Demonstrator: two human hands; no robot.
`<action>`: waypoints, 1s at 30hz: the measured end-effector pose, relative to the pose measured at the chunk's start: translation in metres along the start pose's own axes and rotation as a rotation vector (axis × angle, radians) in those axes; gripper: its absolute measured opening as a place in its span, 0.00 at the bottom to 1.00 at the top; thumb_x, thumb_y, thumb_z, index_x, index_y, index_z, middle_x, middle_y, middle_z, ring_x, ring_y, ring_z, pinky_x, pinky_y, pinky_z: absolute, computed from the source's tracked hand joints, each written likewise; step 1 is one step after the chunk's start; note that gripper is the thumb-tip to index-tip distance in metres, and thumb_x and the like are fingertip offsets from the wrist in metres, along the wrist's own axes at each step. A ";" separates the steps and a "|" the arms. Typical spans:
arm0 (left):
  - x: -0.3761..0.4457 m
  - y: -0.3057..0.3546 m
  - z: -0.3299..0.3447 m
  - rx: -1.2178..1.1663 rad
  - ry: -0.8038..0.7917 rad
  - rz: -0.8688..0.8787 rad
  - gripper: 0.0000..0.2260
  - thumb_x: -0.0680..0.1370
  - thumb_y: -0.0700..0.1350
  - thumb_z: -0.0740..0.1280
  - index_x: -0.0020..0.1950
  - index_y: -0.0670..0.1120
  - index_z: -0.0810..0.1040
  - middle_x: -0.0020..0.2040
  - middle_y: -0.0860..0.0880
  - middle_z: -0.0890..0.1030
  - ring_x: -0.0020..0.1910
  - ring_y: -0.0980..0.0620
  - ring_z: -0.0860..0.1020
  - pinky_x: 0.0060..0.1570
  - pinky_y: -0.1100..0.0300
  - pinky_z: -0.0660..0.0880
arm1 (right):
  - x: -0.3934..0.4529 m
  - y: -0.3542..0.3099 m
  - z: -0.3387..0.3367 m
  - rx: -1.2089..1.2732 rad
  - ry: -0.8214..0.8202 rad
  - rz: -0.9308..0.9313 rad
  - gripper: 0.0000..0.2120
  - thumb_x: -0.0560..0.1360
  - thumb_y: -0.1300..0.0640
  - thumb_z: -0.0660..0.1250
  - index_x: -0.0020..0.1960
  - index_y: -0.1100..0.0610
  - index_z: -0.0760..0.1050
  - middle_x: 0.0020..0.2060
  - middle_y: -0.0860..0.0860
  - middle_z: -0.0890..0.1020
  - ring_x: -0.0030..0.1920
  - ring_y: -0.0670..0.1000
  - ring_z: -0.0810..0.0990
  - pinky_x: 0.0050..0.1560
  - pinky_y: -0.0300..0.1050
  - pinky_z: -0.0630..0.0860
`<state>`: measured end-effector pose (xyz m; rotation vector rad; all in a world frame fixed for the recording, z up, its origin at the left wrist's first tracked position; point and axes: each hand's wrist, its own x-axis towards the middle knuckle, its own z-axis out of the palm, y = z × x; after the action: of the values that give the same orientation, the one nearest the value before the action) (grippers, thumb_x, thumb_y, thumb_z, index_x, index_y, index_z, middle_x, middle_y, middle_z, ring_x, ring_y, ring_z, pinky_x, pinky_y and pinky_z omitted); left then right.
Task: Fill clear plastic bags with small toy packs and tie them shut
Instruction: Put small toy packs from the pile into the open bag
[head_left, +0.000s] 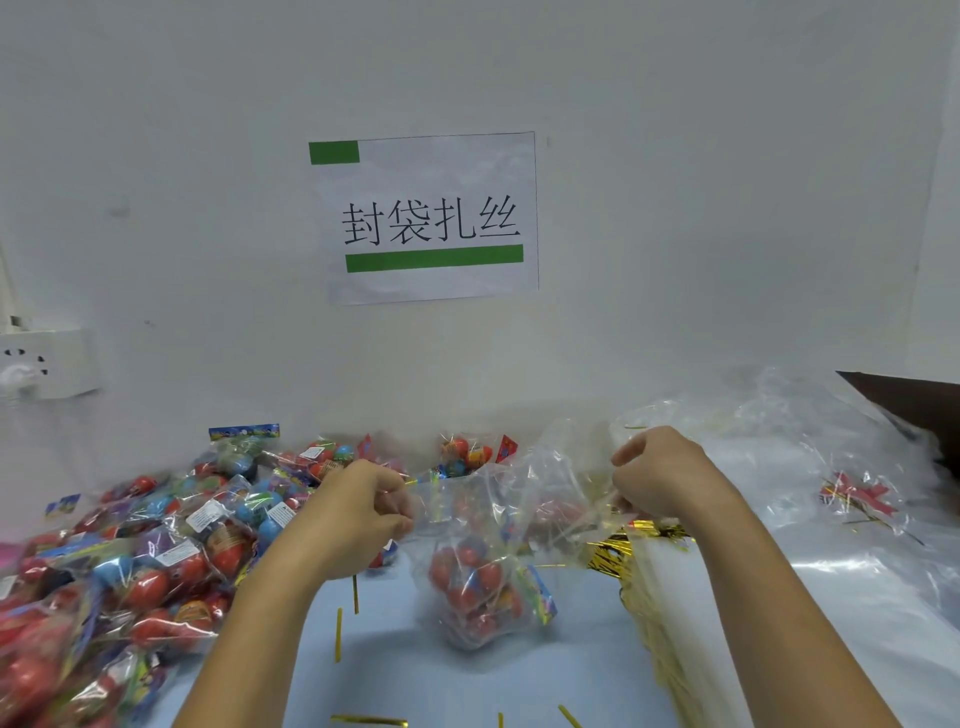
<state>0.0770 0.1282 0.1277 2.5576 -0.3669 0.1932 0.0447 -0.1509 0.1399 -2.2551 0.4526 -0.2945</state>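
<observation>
We pinch the clear bag (483, 525) at frame centre by its rim, left hand (358, 514) and right hand (660, 478) pulling apart, likely to straighten the mouth for tying; toy packs (475, 582) sag inside it.

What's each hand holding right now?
Left hand: grip closed on the left edge of the clear bag.
Right hand: grip closed on the bag's right edge.
</observation>
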 end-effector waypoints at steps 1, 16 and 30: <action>0.000 0.000 0.000 -0.021 0.005 0.002 0.05 0.76 0.38 0.72 0.41 0.46 0.82 0.38 0.48 0.84 0.40 0.51 0.82 0.44 0.56 0.80 | 0.000 0.002 -0.002 -0.019 -0.014 0.007 0.10 0.72 0.67 0.61 0.47 0.60 0.80 0.42 0.58 0.86 0.49 0.59 0.85 0.54 0.55 0.82; 0.004 0.021 0.031 -0.038 0.062 0.219 0.20 0.79 0.50 0.69 0.72 0.53 0.73 0.68 0.58 0.74 0.67 0.58 0.71 0.68 0.61 0.67 | -0.004 -0.015 0.015 0.059 0.077 -0.527 0.17 0.79 0.62 0.60 0.63 0.51 0.81 0.58 0.44 0.82 0.54 0.42 0.79 0.53 0.29 0.70; 0.002 0.032 0.072 -0.028 -0.275 0.234 0.13 0.82 0.53 0.64 0.52 0.47 0.83 0.44 0.52 0.84 0.41 0.56 0.80 0.39 0.66 0.73 | 0.010 0.006 0.068 -0.276 -0.160 -0.343 0.19 0.77 0.63 0.59 0.65 0.56 0.79 0.64 0.54 0.79 0.61 0.54 0.79 0.58 0.43 0.76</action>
<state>0.0735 0.0633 0.0838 2.5121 -0.7687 -0.0798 0.0767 -0.1132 0.0917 -2.6016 0.0188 -0.2328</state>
